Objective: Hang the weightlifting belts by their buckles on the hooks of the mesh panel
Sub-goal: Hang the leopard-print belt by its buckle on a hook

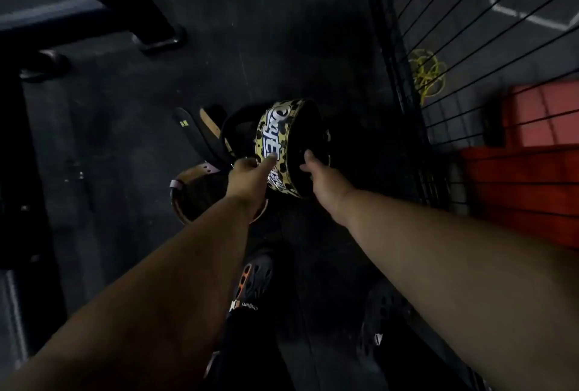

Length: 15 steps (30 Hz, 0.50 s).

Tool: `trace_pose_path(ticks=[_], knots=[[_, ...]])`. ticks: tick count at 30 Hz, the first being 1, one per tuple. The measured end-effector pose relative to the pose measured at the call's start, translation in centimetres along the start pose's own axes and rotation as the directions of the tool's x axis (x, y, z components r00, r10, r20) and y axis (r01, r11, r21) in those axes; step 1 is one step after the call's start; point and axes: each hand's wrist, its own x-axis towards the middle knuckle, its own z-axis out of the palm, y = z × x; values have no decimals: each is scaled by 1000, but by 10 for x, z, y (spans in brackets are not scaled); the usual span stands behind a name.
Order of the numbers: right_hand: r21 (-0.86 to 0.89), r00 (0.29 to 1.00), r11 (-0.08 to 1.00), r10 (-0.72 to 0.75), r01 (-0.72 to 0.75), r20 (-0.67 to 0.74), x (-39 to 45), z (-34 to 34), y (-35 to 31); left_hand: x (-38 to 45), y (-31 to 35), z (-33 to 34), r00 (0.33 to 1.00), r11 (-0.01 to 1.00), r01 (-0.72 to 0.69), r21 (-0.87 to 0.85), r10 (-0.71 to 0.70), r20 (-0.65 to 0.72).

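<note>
Weightlifting belts lie in a heap on the dark floor (125,127), and both hands reach down to the leopard-print belt (275,137).

From the left: a black equipment frame (125,2), then flat black and tan belt straps (200,130), then a brown coiled belt (188,196) under the left forearm. The left hand (247,176) touches the leopard-print belt's lettered outer face with an outstretched finger; its other fingers are hidden. The right hand (319,176) has its fingers curled over that coiled belt's dark rim. Further right stands the mesh panel (445,83), with red boxes (526,177) behind it.
</note>
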Motion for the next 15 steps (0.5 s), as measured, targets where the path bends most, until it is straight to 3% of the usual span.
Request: trace_pose_path(ticks=[3, 7, 15], knots=[[61, 1000, 998, 24, -25, 17, 25, 7, 5, 18, -2, 11, 997, 989, -79, 124, 81, -17], [115, 997, 993, 16, -24, 69, 41, 15, 10, 42, -6, 24, 997, 985, -44, 170, 32, 70], [170, 992, 981, 80, -96, 98, 47, 14, 14, 42, 2, 25, 999, 951, -4, 308, 15, -33]])
